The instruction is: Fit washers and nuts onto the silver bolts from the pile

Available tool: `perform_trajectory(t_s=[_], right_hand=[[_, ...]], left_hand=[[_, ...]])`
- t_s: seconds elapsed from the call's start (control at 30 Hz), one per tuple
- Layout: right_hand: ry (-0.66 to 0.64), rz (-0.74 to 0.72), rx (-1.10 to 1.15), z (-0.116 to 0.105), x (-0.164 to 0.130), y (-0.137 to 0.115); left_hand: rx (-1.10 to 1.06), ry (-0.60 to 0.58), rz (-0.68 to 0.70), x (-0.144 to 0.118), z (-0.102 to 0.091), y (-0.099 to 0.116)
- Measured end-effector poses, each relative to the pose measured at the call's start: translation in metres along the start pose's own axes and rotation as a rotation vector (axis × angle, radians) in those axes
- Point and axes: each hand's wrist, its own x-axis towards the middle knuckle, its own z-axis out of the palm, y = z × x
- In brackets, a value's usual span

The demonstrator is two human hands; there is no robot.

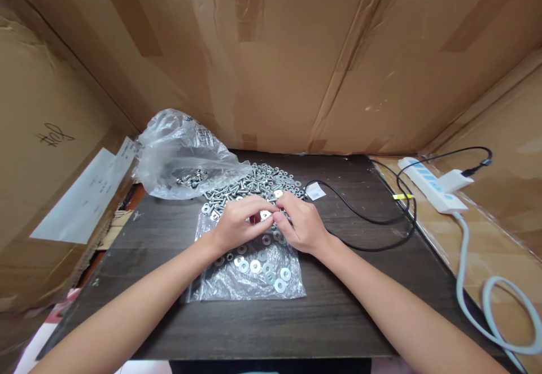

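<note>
My left hand [237, 222] and my right hand [301, 225] meet fingertip to fingertip over the middle of a dark wooden table [339, 306]. Between the fingertips sits a small metal part, too small to name. Under the hands lies a flat clear plastic bag [248, 275] with several silver washers [271, 275] on it. Just beyond the fingers is a loose pile of silver bolts and nuts [254, 185]. A crumpled clear bag [182, 156] holding more bolts stands at the far left of the table.
Cardboard walls [296, 57] enclose the table at the back and both sides. A black cable [372, 221] loops across the table's right part. A white power strip [432, 185] with a thick white cord [466, 283] lies at right. A small white paper tag [315, 191] lies near the pile.
</note>
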Motion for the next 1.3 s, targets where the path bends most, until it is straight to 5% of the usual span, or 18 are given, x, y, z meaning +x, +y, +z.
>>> perform_trajectory(t_s=[0.27,0.57,0.67,0.87,1.0,1.13,1.3], right_hand=[[-0.010,0.434,0.399,0.014,-0.002,-0.008],[-0.179,0.745,0.737,0.024,0.000,-0.007],[-0.157,0.723,0.717,0.020,0.001,-0.008],[0.005,0.338,0.321,0.005,0.001,-0.007],[-0.013,0.167,0.110,0.000,0.000,-0.004],[0.005,0.172,0.102,0.003,0.000,-0.004],[0.025,0.408,0.391,0.014,-0.003,-0.012]], left_hand=[[0.292,-0.045,0.359,0.004,-0.010,-0.003],[0.386,-0.177,0.430,0.005,-0.017,-0.004],[0.297,-0.151,0.325,0.006,-0.014,-0.002],[-0.136,-0.147,-0.297,0.008,-0.006,-0.003],[-0.368,-0.189,-0.457,0.006,-0.003,-0.006],[-0.313,-0.145,-0.395,0.005,0.000,-0.001],[0.038,-0.063,0.046,0.004,-0.003,0.001]])
